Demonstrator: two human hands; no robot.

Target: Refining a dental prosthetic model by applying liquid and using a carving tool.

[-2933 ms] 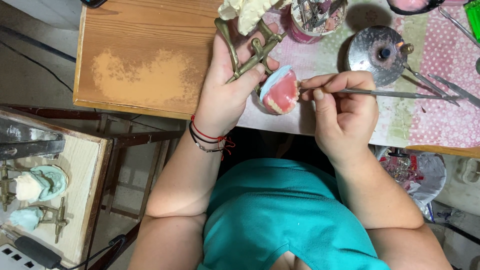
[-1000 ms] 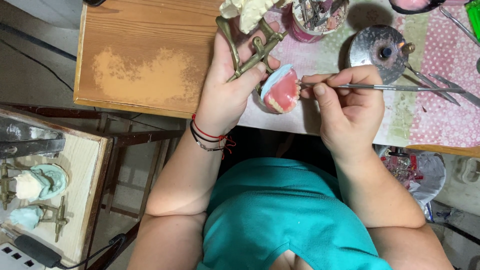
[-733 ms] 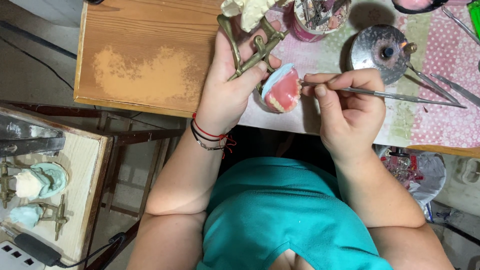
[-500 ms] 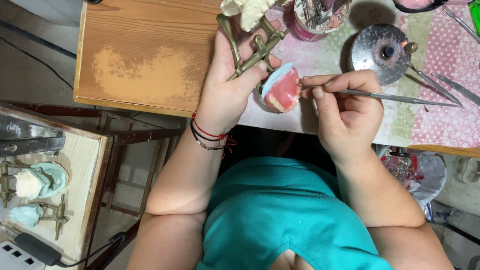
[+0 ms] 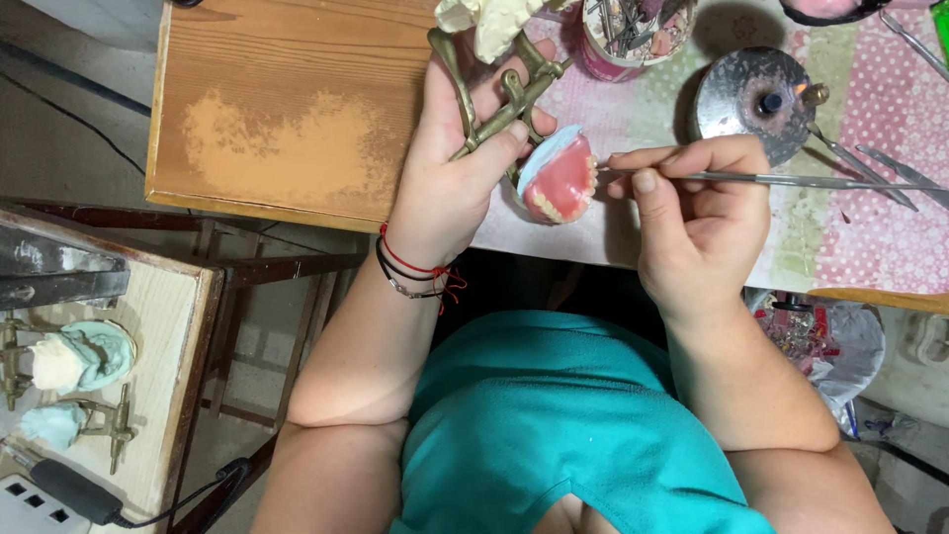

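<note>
Over the wooden table (image 5: 297, 99), the left hand (image 5: 465, 168) has its fingers wrapped round the brass articulator (image 5: 504, 99), a rigid, safe handle. Just right, the pink wax denture (image 5: 561, 180) looks soft, fragile. The right hand (image 5: 692, 213) pinches a thin metal tool (image 5: 791, 181) there.

Pink denture (image 5: 565, 183) with pale teeth on light-blue cast; brass-coloured articulator (image 5: 491, 94); pink polka-dot tablecloth (image 5: 890, 237); teal shirt (image 5: 554, 425)

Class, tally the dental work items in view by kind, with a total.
Brass articulator frames: 3 (one held, two on the side table)
Pink wax dentures: 1
Held metal wax tools: 1
Total: 5
</note>
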